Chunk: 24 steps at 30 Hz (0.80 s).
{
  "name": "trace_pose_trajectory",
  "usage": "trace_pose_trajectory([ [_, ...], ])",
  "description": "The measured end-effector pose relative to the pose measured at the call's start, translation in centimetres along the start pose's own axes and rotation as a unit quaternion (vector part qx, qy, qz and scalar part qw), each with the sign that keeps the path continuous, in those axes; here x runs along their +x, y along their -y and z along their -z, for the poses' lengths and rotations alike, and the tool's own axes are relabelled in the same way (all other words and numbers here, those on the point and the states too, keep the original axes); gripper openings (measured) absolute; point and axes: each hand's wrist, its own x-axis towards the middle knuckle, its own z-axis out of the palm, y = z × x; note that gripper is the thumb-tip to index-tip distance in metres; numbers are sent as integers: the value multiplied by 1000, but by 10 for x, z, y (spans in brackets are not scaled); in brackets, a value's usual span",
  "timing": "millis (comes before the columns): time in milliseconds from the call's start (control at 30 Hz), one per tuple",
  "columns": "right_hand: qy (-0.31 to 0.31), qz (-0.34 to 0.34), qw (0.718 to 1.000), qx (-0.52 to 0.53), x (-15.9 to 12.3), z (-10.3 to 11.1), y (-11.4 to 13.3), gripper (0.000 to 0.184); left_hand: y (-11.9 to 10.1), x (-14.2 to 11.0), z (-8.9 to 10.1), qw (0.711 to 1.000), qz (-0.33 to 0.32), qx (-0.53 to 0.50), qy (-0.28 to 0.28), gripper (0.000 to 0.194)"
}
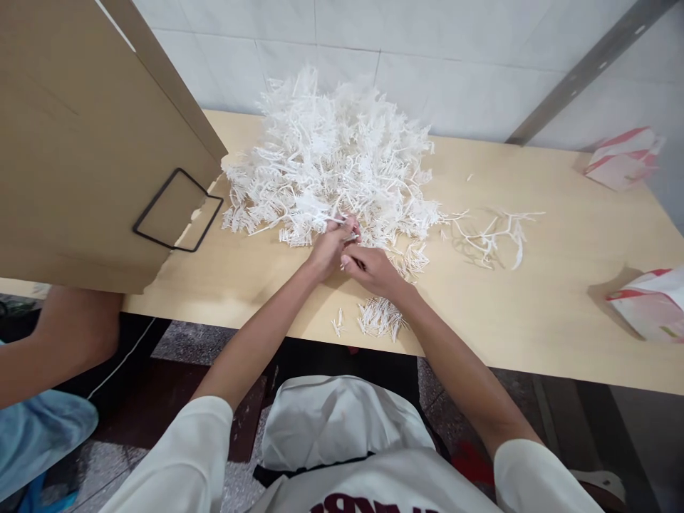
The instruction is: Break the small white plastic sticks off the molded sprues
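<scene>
A large heap of white branching plastic sprues (325,157) with many thin stems covers the back middle of the table. At the heap's front edge, my left hand (332,246) is closed around a white plastic sprue (336,220). My right hand (372,269) touches it from the right, thumb and fingers pinched together; a tiny white tip shows below the fingers, but what they grip is mostly hidden. Nearer the table's front edge lies a small pile of short white plastic pins (381,318), with a few loose pins (338,323) to its left.
Bare white sprues (496,236) lie right of the heap. A cardboard sheet (96,157) stands on the left beside a black wire frame (178,211). Two red-and-white packets (623,158) sit at the far right. Another person's arm (64,335) shows behind the cardboard.
</scene>
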Motion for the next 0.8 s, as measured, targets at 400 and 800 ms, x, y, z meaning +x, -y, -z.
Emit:
trace_pose_trajectory([
  [400, -242, -93, 960, -106, 3, 30, -17, 21, 13, -2, 0, 974, -104, 191, -58, 37],
  [800, -231, -81, 968, 46, 7, 11, -18, 22, 17, -6, 3, 828, -362, 425, -56, 38],
])
